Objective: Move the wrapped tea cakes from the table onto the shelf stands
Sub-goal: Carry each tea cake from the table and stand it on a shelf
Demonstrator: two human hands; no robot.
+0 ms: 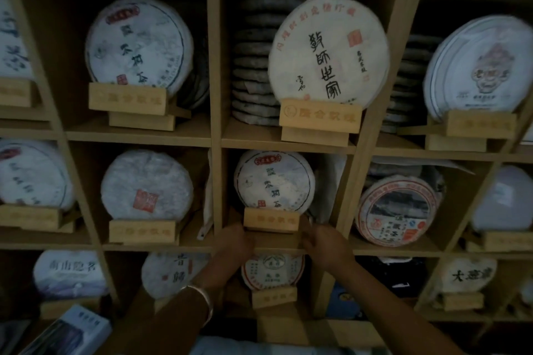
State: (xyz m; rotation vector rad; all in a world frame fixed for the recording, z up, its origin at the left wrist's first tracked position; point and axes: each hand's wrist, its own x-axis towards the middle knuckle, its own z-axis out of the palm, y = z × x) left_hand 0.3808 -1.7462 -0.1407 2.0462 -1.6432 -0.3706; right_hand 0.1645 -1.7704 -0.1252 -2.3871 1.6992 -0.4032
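A wrapped tea cake (274, 179) with a red label and dark characters stands upright on a wooden stand (271, 220) in the middle cubby of the shelf. My left hand (235, 242) grips the stand's lower left side with its fingers curled. At the lower right side, my right hand (326, 242) holds the stand the same way. A silver bangle (202, 298) sits on my left wrist. The stand's base is hidden behind my hands.
Wooden shelf cubbies (215, 66) surround it, each with a wrapped cake on a stand: a large white one (328, 52) above, one (272, 271) below, others (147, 184) (398, 210) left and right. Stacked dark cakes (253, 66) fill the upper cubby's back. A box (69, 331) lies bottom left.
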